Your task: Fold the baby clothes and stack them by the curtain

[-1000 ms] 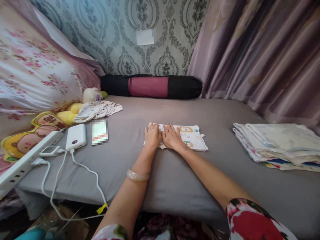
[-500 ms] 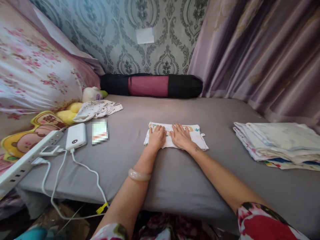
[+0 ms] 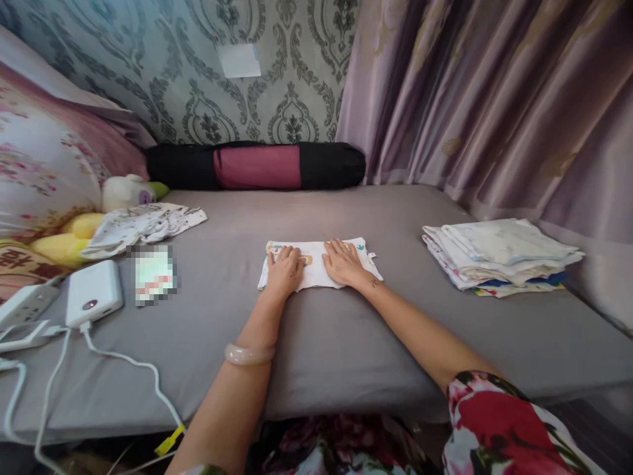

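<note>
A folded white cloth (image 3: 316,269) with small coloured prints lies flat on the grey sheet, a little tag at its right edge. On its left part rests my left hand (image 3: 287,269), palm down with fingers stretched out; a pale bangle is on that wrist. My right hand (image 3: 343,262) lies flat on the right part of the same cloth, its fingers spread. Both palms touch the cloth from above, and neither hand grips it. Some of the print is hidden under the hands.
A stack of folded cloths (image 3: 499,257) sits at the right. To the left are a white power bank (image 3: 93,295) with cables, a power strip (image 3: 30,305), a crumpled spotted cloth (image 3: 148,224) and plush toys (image 3: 123,192). A black and maroon bolster (image 3: 257,166) lies along the wall.
My view has turned to the right, so the surroundings appear further left. My hands have moved a little apart on the cloth, and both still lie flat on it.
</note>
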A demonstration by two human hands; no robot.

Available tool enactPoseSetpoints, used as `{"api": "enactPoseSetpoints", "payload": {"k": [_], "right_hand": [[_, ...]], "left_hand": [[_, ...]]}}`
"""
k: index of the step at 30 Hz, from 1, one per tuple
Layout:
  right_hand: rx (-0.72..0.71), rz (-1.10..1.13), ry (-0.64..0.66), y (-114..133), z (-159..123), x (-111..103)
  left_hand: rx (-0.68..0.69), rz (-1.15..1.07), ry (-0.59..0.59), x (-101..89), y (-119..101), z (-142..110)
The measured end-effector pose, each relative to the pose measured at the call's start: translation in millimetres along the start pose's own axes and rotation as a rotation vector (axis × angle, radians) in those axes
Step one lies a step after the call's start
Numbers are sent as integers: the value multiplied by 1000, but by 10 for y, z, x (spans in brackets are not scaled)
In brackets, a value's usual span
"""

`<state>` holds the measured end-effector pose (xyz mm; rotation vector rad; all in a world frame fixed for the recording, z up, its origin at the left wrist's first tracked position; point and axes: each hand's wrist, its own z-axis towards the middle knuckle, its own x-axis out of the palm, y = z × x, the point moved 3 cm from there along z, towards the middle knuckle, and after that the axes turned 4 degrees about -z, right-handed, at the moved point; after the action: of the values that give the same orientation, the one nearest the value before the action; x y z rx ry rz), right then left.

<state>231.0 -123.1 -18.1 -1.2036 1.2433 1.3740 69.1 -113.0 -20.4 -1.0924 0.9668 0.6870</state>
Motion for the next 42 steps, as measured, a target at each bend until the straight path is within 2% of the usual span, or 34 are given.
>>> {"api": "enactPoseSetpoints", "payload": {"k": [11, 15, 19, 26, 30, 33, 36, 38, 42], "right_hand": [[0, -10, -17, -9, -14, 36], [-2, -1, 19, -128, -73, -16], [67, -24, 21, -330, -165, -73], [104, 5, 33, -440, -180, 8], [88, 83, 51, -471, -144, 1], [95, 236, 36, -598, -109, -109], [255, 356, -54, -857, -89, -265], [413, 366, -20, -1046, -91, -313], [617, 402, 176, -1267, -93, -253]], "left_hand": [[22, -4, -25, 33, 32, 8], [23, -9, -30, 29, 31, 3], [14, -10, -16, 26, 23, 4], [24, -31, -21, 43, 43, 27], [14, -74, -26, 46, 117, 68], [-11, -85, -78, -34, 234, 110], [-163, -41, -165, -205, 440, 138], [-286, 14, -167, -325, 593, 146], [-466, 33, 12, -477, 809, 148]]}}
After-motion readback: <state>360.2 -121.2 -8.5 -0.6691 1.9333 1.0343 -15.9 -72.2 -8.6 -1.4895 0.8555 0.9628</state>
